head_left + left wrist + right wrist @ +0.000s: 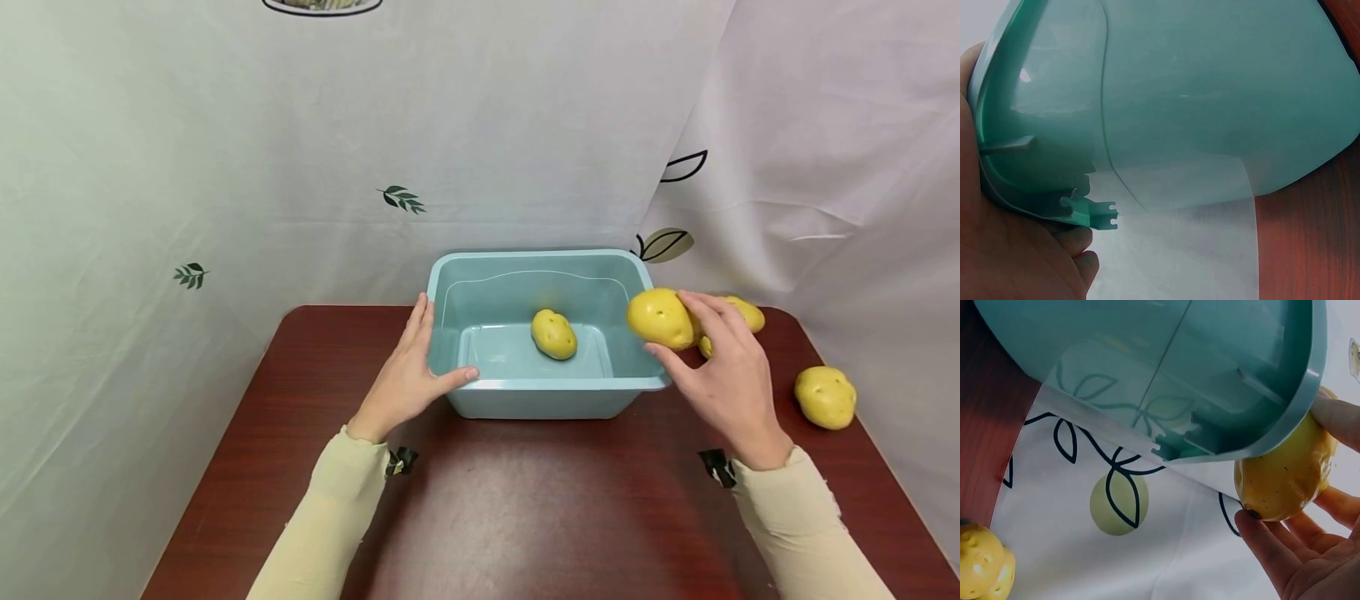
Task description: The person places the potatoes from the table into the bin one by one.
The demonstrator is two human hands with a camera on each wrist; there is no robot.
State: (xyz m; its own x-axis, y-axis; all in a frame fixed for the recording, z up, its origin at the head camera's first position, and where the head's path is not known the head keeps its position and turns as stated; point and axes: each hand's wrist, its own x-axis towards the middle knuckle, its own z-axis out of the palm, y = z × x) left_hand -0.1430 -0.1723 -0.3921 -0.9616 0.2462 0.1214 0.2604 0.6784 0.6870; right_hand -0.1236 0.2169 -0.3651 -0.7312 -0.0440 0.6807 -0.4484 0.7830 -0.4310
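Observation:
A light blue plastic tub (555, 402) stands on the table, with one yellow potato (553, 335) lying on its floor. My left hand (405, 379) grips the tub's near left corner, thumb along the front rim and fingers against the left side. In the left wrist view, fingertips (1087, 265) show past the rim. My right hand (731, 379) holds another yellow potato (660, 319) between thumb and fingers, beside the tub's right rim. Seen from the right wrist, the held potato (1285, 475) is partly hidden behind the rim.
On the table right of the tub, more potatoes (744, 313) sit partly hidden behind my right hand. One separate potato (825, 397) lies near the right edge. A dark red wooden table (510, 508) meets a white patterned cloth (525, 133) at the back.

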